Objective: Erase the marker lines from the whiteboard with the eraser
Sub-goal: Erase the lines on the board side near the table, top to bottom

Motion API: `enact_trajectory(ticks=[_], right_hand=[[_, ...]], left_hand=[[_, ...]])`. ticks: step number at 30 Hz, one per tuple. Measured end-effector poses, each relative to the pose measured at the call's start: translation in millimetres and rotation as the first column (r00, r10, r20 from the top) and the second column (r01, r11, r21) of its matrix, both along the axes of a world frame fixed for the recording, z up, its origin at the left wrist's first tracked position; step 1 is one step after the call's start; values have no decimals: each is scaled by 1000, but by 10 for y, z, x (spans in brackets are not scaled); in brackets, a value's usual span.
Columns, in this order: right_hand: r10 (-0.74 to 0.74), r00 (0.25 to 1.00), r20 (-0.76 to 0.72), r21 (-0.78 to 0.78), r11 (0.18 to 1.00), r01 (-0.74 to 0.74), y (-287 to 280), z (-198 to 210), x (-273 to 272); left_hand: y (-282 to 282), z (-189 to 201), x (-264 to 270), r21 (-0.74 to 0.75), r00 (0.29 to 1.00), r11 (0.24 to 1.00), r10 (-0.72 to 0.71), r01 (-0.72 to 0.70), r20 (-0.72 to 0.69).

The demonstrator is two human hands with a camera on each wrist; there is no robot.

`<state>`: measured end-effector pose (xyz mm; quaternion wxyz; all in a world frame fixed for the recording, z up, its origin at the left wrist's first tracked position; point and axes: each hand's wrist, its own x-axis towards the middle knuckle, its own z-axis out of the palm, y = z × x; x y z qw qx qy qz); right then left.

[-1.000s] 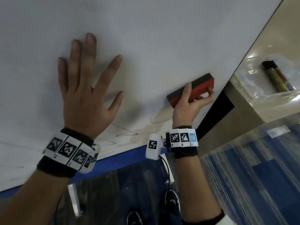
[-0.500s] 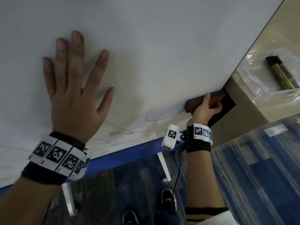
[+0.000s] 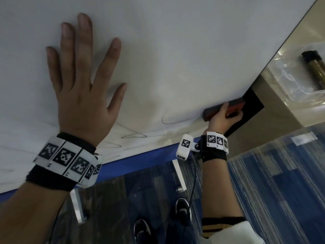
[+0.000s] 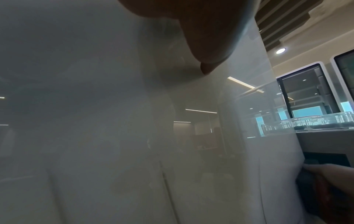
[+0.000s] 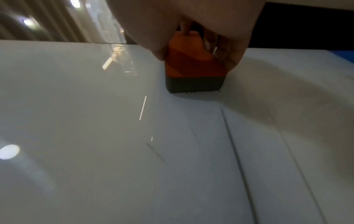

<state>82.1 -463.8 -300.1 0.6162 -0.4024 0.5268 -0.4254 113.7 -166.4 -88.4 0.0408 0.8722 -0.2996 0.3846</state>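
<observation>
The whiteboard (image 3: 175,41) fills the upper part of the head view. Thin dark marker lines (image 3: 168,122) loop along its lower part, above the blue bottom edge. My left hand (image 3: 82,81) lies flat on the board with fingers spread. My right hand (image 3: 223,117) grips the red eraser (image 3: 211,112) with its dark felt pad, pressed to the board near the right edge. In the right wrist view the eraser (image 5: 191,66) sits felt-down on the board, with a marker line (image 5: 235,151) running just below it. The left wrist view shows my thumb tip (image 4: 206,66) on the whiteboard (image 4: 114,121).
A beige counter (image 3: 281,106) stands right of the board and carries a clear plastic tray (image 3: 299,85) with markers (image 3: 314,66). A black panel (image 3: 249,106) sits behind the board's right edge. Below are blue striped carpet (image 3: 272,191), white board legs (image 3: 179,173) and my shoes (image 3: 182,208).
My right hand slid the eraser down and to the right, from the board's middle right area to its lower right edge. The left hand stayed flat on the board.
</observation>
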Motion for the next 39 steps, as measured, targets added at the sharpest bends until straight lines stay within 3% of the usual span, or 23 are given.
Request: enact_trajectory(ticks=[2, 4, 6, 7, 9, 12, 15, 18, 21, 23, 24, 26, 28, 31, 34, 37, 39], right_hand=[[35, 999, 31, -171, 985, -29, 91, 95, -57], [59, 998, 20, -195, 979, -54, 148, -133, -105], [59, 997, -51, -45, 997, -61, 214, -485, -88], [61, 996, -72, 120, 991, -52, 273, -620, -95], [18, 997, -81, 386, 923, 15, 363, -796, -69], [-30, 997, -65, 487, 872, 59, 398, -709, 46], [-77, 997, 27, 218, 973, 69, 505, -249, 143], [97, 978, 182, -144, 987, -71, 844, 196, 56], [151, 973, 174, -217, 970, -112, 935, 9, 42], [90, 991, 102, -139, 987, -76, 821, -367, 27], [38, 998, 51, -2, 999, -38, 758, -589, 25], [-40, 999, 3, 347, 937, 37, 732, -894, -13], [-58, 998, -20, 478, 877, 60, 767, -1056, 4], [-70, 997, -41, 264, 961, 78, 998, -909, 97], [59, 992, 112, -76, 996, -51, 1328, -609, 84], [171, 974, 149, -170, 975, -145, 1489, -579, 35], [140, 986, 88, -103, 986, -131, 1414, -732, 21]], left_hand=[[1, -6, -3, -3, 1000, 1000, -2, 2, 1], [-4, -23, -9, -16, 1000, 1000, 0, 0, -1], [-18, -47, 14, -24, 1000, 1000, 0, 0, 1], [-20, -56, 22, -21, 1000, 1000, 0, 0, 0], [-17, -62, 32, -21, 1000, 1000, -4, 4, 3], [-8, -62, 31, -32, 1000, 999, -16, 16, 18], [-8, -58, 32, -34, 1000, 999, -12, 13, 20], [-11, -43, 35, -27, 1000, 999, -21, 22, 22], [14, -39, 45, -21, 999, 999, -30, 30, 37], [18, -43, 52, -13, 998, 999, -38, 38, 41], [19, -48, 52, -9, 998, 999, -39, 39, 42], [24, -62, 34, -12, 998, 999, -39, 40, 42], [15, -60, 31, -15, 998, 999, -39, 40, 38], [22, -54, 39, 8, 999, 999, -37, 37, 21], [44, -63, 62, 14, 999, 999, -32, 32, 29], [68, -77, 99, 18, 999, 999, -39, 38, 33], [74, -85, 101, 17, 999, 999, -39, 39, 27]])
